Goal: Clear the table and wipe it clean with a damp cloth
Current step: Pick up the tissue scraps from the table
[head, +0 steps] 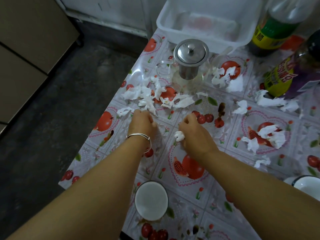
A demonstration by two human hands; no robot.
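Right hand [195, 135] curled tight around a paper wad [179, 135], knuckles up, low over the table [173, 118]. Left hand [141, 124], bangled, fingers bent down onto a scrap at the near end of the scraps [155, 96]; actual grip hidden. Beyond, teapot [189, 64] and tub [207, 21]; cup [151, 200] between forearms.

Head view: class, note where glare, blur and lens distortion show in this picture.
Head view: glare patch on the glossy tablecloth left of the glass teapot; plastic tub and bottles at top look soft; wide-angle bending splays the forearms and table edge; lighting dim overall.
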